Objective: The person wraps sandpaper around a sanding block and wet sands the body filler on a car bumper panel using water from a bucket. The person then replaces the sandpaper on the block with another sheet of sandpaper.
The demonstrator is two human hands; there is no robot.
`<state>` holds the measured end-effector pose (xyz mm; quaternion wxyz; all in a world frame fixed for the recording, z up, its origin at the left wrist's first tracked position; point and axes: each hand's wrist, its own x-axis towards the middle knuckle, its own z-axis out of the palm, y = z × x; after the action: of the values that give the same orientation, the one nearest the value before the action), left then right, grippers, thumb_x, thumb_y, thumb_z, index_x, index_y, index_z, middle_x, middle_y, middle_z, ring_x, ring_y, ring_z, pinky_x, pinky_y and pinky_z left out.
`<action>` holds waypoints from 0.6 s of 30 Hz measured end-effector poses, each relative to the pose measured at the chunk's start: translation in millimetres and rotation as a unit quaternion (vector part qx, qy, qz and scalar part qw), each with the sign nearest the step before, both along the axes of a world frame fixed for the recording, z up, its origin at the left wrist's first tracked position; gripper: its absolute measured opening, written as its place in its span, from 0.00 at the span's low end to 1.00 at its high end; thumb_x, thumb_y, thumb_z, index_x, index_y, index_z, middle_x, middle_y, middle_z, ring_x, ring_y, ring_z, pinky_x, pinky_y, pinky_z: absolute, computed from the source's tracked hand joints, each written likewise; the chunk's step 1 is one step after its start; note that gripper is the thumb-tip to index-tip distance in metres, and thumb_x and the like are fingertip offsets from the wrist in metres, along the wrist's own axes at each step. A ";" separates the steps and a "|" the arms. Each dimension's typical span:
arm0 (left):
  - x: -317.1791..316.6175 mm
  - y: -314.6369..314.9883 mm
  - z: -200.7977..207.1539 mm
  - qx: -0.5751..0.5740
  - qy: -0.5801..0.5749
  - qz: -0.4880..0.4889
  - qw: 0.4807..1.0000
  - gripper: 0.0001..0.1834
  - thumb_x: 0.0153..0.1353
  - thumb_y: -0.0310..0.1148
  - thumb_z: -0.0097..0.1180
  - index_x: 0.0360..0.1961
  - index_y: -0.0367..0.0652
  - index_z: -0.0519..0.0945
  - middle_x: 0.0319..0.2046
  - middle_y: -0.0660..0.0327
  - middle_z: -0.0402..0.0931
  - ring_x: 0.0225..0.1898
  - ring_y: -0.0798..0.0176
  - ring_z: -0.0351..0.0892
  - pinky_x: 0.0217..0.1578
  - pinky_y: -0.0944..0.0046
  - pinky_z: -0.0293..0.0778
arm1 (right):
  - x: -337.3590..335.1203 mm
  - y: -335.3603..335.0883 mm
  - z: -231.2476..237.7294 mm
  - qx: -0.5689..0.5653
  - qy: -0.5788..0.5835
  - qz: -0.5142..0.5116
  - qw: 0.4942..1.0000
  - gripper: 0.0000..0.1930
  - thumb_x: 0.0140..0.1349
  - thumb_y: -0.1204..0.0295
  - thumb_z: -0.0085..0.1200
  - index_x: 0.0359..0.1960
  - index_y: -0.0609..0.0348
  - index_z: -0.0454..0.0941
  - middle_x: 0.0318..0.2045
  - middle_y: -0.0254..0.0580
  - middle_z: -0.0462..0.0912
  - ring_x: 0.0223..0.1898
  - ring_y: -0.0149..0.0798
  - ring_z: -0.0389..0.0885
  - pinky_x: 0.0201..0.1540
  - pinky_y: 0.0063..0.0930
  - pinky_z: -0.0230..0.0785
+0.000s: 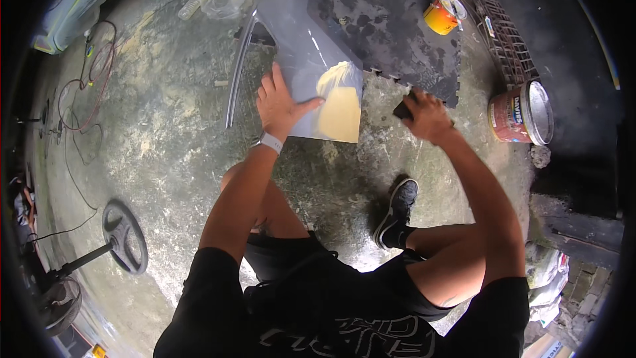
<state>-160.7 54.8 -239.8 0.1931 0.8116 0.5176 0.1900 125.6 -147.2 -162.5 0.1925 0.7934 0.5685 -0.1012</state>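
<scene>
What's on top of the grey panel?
The left hand rests spread on the grey panel, with a cream filler-like patch to its right. The panel surface under the palm is covered, so can't tell.

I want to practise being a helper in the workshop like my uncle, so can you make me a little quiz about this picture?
1. True or false: the person's left hand lies on the grey car panel.

2. Pick one. What does the right hand hold?
A) a shoe
B) a dark block
C) a bucket

3. Fill in the blank: the big patch near the panel's lower right corner is ____ in colour.

Key: 1. True. 2. B. 3. Pale yellow.
</scene>
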 end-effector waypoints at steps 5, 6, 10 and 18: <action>0.5 -41.7 7.9 0.000 0.087 -0.025 0.996 0.84 0.27 0.70 0.81 0.81 0.43 0.46 0.77 0.40 0.47 0.75 0.32 0.52 0.71 0.36 0.55 | 94.1 50.8 -29.8 -0.042 -0.040 0.010 0.998 0.31 0.68 0.54 0.56 0.71 0.47 0.71 0.70 0.48 0.68 0.70 0.56 0.69 0.72 0.55 0.62; 7.3 -49.4 11.3 -0.017 0.118 -0.035 0.992 0.86 0.25 0.68 0.83 0.81 0.44 0.44 0.79 0.40 0.42 0.77 0.32 0.49 0.72 0.35 0.52 | 112.5 56.9 -39.7 -0.027 -0.041 0.004 0.999 0.30 0.68 0.54 0.56 0.71 0.47 0.72 0.68 0.47 0.70 0.69 0.56 0.71 0.71 0.55 0.63; -1.8 -70.4 25.2 -0.058 0.176 0.027 0.982 0.91 0.22 0.56 0.89 0.82 0.48 0.36 0.81 0.41 0.35 0.80 0.34 0.40 0.75 0.34 0.46 | 137.7 112.8 -64.9 -0.023 0.017 0.014 0.999 0.31 0.68 0.54 0.55 0.72 0.46 0.70 0.73 0.46 0.67 0.72 0.57 0.67 0.73 0.56 0.60; -33.2 -97.9 -11.9 -0.070 0.046 0.055 0.995 0.76 0.47 0.46 0.83 0.81 0.39 0.33 0.78 0.35 0.40 0.79 0.33 0.45 0.75 0.37 0.50 | 192.0 182.7 -148.0 0.121 0.201 -0.016 0.972 0.35 0.70 0.54 0.57 0.78 0.44 0.63 0.81 0.45 0.52 0.79 0.58 0.53 0.77 0.58 0.53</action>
<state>-193.9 -43.2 -251.7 0.2150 0.7739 0.5821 0.1262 317.6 35.5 -310.4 -0.0251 0.7829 0.5911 -0.1923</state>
